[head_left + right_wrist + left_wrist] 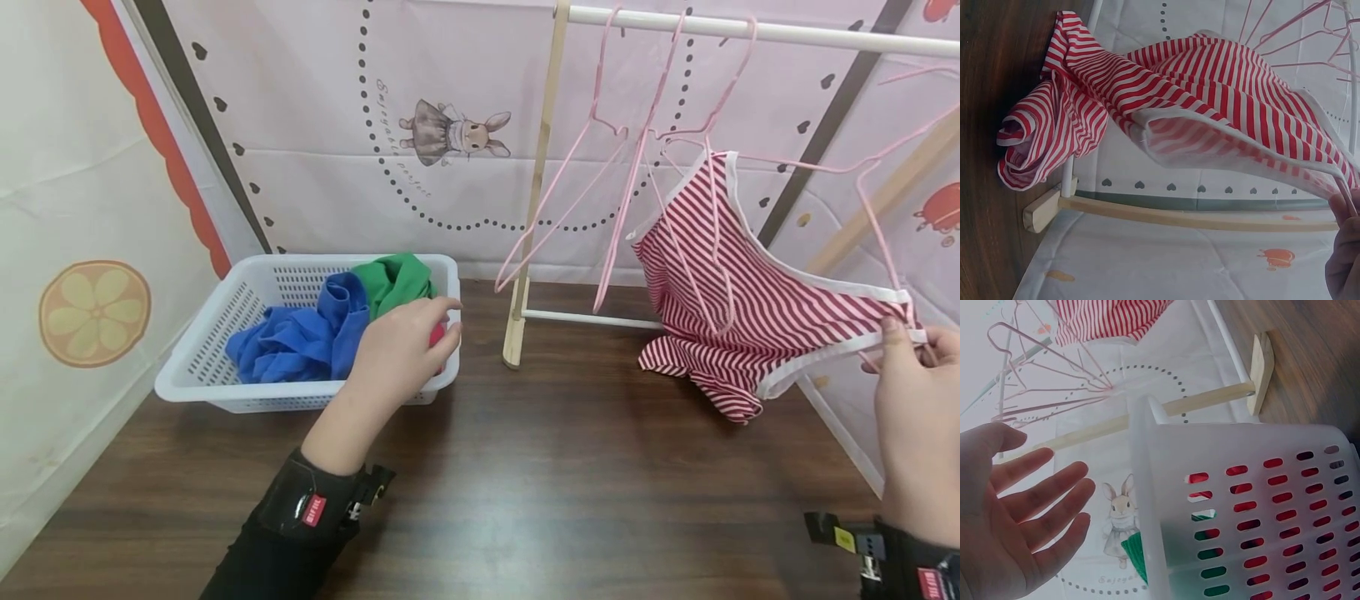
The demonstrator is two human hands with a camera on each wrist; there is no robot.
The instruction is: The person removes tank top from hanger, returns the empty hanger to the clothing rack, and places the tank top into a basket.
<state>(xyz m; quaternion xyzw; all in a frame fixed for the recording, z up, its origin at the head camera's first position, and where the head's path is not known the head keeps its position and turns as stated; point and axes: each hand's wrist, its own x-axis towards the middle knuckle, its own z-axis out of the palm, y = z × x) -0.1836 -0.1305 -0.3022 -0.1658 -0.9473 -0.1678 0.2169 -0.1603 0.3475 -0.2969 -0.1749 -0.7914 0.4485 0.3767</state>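
Observation:
A red-and-white striped tank top (765,275) with white trim hangs at an angle below the white rail. My right hand (915,400) pinches one shoulder strap, together with the end of a pink hanger (795,165). In the right wrist view the armhole of the tank top (1222,94) gapes and its lower part bunches low near the floor. My left hand (397,346) is over the right side of the white basket (255,390), fingers apart and holding nothing. The left wrist view shows that hand (1016,512) beside the basket wall (1172,487), palm visible.
Blue cloth (288,342), green cloth (397,283) and some red cloth (437,333) lie in the basket. Several pink hangers hang from the white rail (787,33). A wooden post (542,158) of the rack stands right of the basket on the dark wooden surface (570,467).

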